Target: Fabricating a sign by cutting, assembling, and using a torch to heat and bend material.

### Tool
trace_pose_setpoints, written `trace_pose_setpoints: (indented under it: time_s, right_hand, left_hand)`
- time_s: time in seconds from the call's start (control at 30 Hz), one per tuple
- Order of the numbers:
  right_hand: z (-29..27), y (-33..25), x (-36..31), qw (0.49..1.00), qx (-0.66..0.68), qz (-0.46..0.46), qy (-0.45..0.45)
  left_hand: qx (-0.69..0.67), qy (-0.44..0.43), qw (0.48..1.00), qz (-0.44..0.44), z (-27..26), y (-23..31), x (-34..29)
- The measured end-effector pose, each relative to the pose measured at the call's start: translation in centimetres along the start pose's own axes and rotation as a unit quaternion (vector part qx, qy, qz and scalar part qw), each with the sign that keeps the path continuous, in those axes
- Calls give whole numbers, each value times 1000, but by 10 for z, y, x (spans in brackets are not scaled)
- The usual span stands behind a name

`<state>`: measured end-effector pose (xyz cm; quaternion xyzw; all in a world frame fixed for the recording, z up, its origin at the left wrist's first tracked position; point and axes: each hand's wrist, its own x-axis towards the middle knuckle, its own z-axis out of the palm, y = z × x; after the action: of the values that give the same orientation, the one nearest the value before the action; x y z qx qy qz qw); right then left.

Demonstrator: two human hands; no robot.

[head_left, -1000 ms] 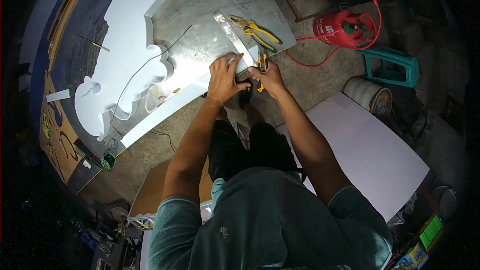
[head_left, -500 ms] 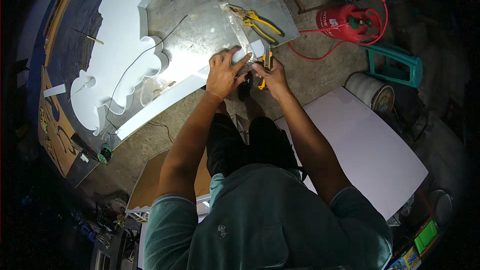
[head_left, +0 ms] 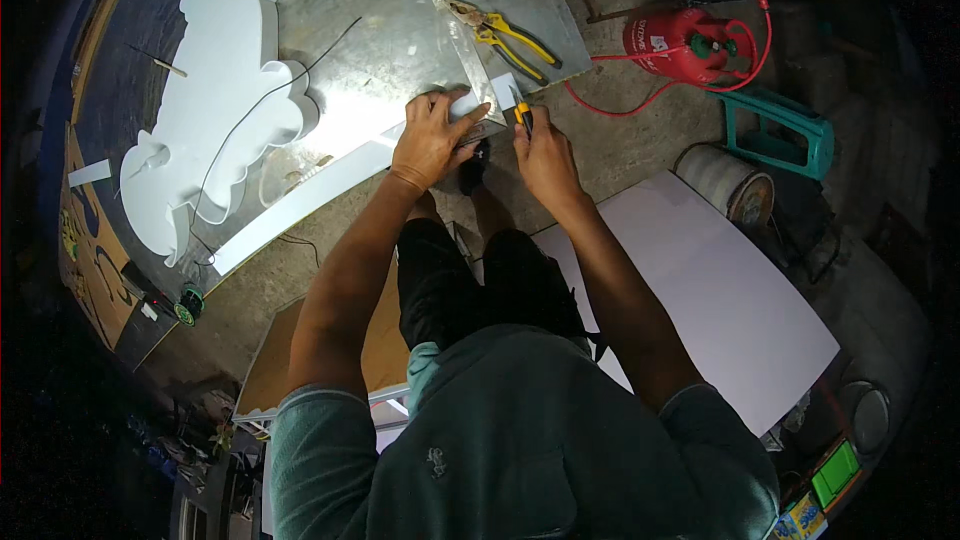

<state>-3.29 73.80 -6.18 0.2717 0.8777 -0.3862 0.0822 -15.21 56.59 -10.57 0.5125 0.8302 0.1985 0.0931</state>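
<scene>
"Hands first: how were they placed?"

"With twelve at the top, the left hand [head_left: 425, 145] had its fingers spread, thumb resting on a metal straightedge [head_left: 466, 52]. The right hand [head_left: 548, 158] was curled around a yellow-and-black utility knife [head_left: 523, 114]; I could not tell whether its blade touched anything."

"Where was the workpiece?"

"A long white strip [head_left: 318, 192] lay along the near edge of the grey table [head_left: 370, 0], running from the left hand toward eight o'clock. The straightedge pointed to eleven."

"And around them?"

"From the hands, yellow-handled pliers [head_left: 516, 44] lay at twelve, just beside the straightedge. A large white scalloped form [head_left: 215, 90] was at nine. Off the table, a red gas cylinder [head_left: 665, 45] stood at two, a teal stool [head_left: 818, 140] at three."
</scene>
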Motion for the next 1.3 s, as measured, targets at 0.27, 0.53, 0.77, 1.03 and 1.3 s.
trace_pose_setpoints:
  time_s: [0.27, 0.53, 0.77, 1.03, 1.3]
  right_hand:
    - [6, 22, 12, 998, 53, 22, 37]
    - [19, 24, 8, 991, 109, 63, 35]
    - [49, 30, 19, 948, 279, 141, 68]
    - [21, 15, 6, 993, 89, 44, 63]
    - [1, -9, 8, 994, -91, -9, -61]
  left_hand:
    - [-75, 2, 997, -22, 5, 6, -8]
    - [-49, -10, 998, -31, 6, 8, -6]
    - [-49, -4, 999, -18, 6, 6, -5]
    - [-41, -9, 999, -15, 8, 6, -7]
    - [-43, 9, 999, -10, 8, 5, -6]
